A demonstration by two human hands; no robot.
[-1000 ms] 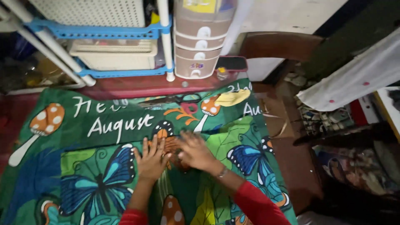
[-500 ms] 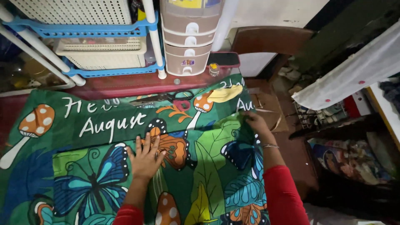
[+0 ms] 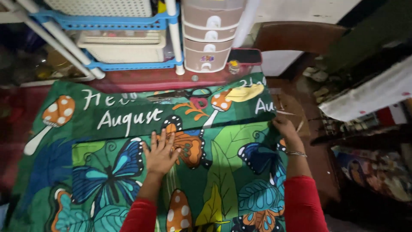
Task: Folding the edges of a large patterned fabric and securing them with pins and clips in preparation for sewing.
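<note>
A large green cloth (image 3: 107, 172) printed with butterflies, mushrooms and white lettering lies spread over a low surface. My left hand (image 3: 161, 152) presses flat on it near the middle, fingers apart, over an orange butterfly. Out at the cloth's right edge, my right hand (image 3: 285, 129) grips the fabric between fingers and thumb. Both arms wear red sleeves, and the right wrist carries a thin bracelet. A pair of scissors (image 3: 189, 93) lies on the cloth near its far edge.
Behind the cloth stands a blue and white plastic rack (image 3: 128, 64) with baskets, and a small plastic drawer unit (image 3: 210, 47). A dark phone-like slab (image 3: 243, 56) and a small jar (image 3: 234, 66) lie beside it. A brown chair (image 3: 300, 36) and piled fabrics stand at the right.
My right hand has slid from the cloth's middle out to its right edge and taken hold of it. The left hand stays pressed flat. The view has shifted slightly.
</note>
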